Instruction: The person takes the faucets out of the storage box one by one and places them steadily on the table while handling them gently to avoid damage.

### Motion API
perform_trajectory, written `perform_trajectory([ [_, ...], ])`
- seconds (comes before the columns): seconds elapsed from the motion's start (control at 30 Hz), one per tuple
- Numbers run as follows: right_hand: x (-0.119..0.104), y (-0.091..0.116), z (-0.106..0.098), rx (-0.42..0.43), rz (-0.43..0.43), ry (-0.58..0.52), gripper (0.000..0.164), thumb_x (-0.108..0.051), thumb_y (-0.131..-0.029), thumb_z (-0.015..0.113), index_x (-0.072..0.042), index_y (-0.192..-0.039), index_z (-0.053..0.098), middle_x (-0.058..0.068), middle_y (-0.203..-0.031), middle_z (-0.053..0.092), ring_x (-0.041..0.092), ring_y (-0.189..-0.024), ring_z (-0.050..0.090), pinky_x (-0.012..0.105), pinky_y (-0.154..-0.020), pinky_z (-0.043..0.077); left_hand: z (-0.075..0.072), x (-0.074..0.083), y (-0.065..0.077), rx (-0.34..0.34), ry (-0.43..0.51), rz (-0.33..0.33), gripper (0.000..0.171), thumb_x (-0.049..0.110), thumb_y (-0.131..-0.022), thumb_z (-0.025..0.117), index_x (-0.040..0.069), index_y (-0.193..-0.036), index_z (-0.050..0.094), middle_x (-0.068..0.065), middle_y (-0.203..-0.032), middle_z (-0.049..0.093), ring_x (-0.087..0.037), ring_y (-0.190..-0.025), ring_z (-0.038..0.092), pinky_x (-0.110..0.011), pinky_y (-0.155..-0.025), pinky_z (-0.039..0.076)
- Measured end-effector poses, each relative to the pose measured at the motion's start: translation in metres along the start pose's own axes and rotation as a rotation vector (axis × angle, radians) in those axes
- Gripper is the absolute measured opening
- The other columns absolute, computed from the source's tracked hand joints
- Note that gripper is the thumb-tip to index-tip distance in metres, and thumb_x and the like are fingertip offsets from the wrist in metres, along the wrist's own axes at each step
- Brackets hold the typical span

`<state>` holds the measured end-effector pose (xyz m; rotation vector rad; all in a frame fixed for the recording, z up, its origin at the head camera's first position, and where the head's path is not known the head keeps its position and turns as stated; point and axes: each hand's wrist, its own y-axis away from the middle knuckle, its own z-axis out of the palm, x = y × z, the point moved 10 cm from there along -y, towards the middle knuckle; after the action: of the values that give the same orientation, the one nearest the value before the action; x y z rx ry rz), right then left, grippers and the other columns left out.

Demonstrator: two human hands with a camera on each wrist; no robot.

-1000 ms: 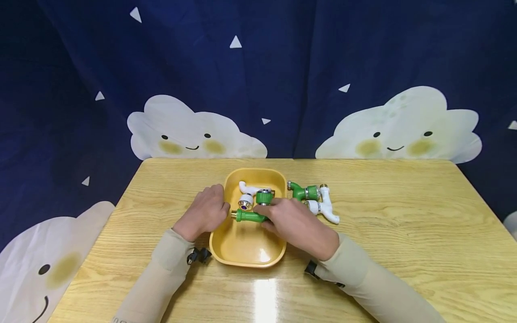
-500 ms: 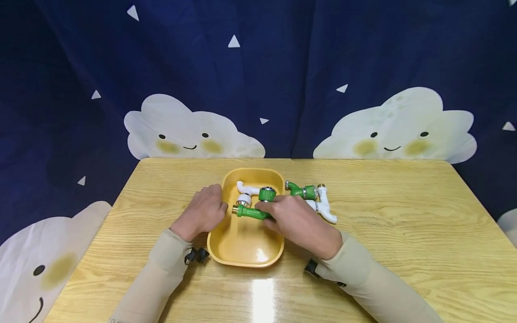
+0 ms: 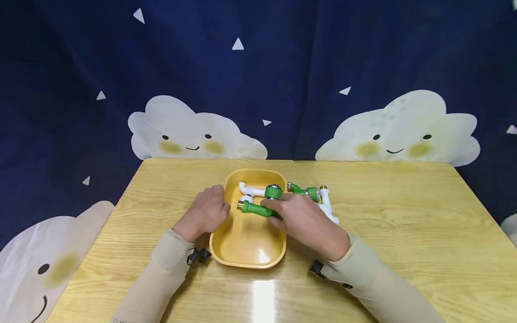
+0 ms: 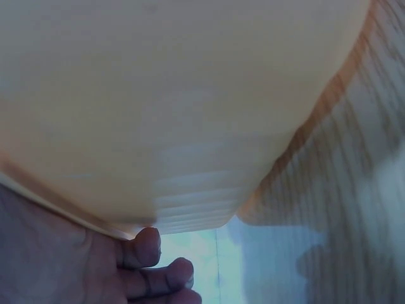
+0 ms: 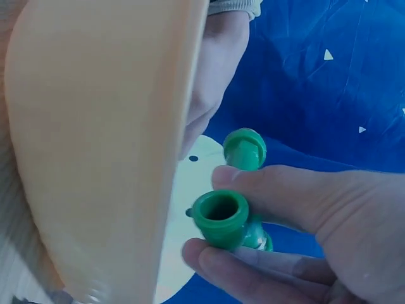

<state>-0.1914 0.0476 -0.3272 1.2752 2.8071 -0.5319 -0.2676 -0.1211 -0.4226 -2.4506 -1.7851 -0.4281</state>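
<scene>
My right hand (image 3: 304,220) grips a green tap (image 3: 255,208) with a brass-threaded end over the yellow basin (image 3: 248,264). In the right wrist view the green tap (image 5: 223,231) is pinched between thumb and fingers, its open spout facing the camera, beside the basin's outer wall (image 5: 101,126). A white tap (image 3: 251,191) lies inside the basin, partly covered by the green one. At the left rim, my left hand (image 3: 203,211) holds the basin, fingers curled; the left wrist view shows those fingers (image 4: 149,247) against the rim.
Just right of the basin, another green tap (image 3: 296,188) and another white tap (image 3: 325,197) lie together on the wooden table (image 3: 404,233), partly hidden by the right hand. A dark blue curtain (image 3: 291,67) with clouds hangs behind the table's far edge.
The green tap has shifted right and slightly away from me with my right hand, covering more of the white tap in the basin. My left hand stays at the rim.
</scene>
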Motion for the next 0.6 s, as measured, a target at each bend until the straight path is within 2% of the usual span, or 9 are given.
perform_trajectory([
  [0.13, -0.001, 0.004, 0.000, 0.022, -0.012, -0.005, 0.034, -0.025, -0.088, 0.083, -0.015, -0.120, 0.076, 0.004, -0.096, 0.078, 0.012, -0.075, 0.066, 0.033, -0.068, 0.059, 0.000, 0.000, 0.000, -0.006, 0.003, -0.008, 0.017, 0.020, -0.098, 0.044, 0.003, -0.097, 0.048, -0.011, -0.088, 0.049, -0.028, -0.080, 0.046, -0.035, -0.073, 0.035],
  [0.33, 0.002, 0.010, 0.001, 0.057, -0.035, 0.016, 0.033, -0.026, -0.087, 0.083, -0.015, -0.118, 0.077, 0.005, -0.095, 0.078, 0.013, -0.074, 0.066, 0.034, -0.067, 0.059, -0.001, 0.000, 0.000, 0.003, -0.004, -0.011, 0.017, 0.020, -0.099, 0.044, 0.003, -0.098, 0.048, -0.011, -0.089, 0.049, -0.028, -0.081, 0.045, -0.036, -0.074, 0.035],
  [0.6, 0.005, 0.018, -0.001, 0.086, -0.041, 0.015, 0.034, -0.024, -0.087, 0.083, -0.014, -0.119, 0.076, 0.006, -0.097, 0.078, 0.014, -0.076, 0.067, 0.033, -0.065, 0.059, 0.000, 0.001, 0.000, 0.015, -0.009, 0.007, 0.017, 0.020, -0.098, 0.045, 0.003, -0.095, 0.048, -0.011, -0.087, 0.049, -0.028, -0.081, 0.046, -0.037, -0.074, 0.037],
])
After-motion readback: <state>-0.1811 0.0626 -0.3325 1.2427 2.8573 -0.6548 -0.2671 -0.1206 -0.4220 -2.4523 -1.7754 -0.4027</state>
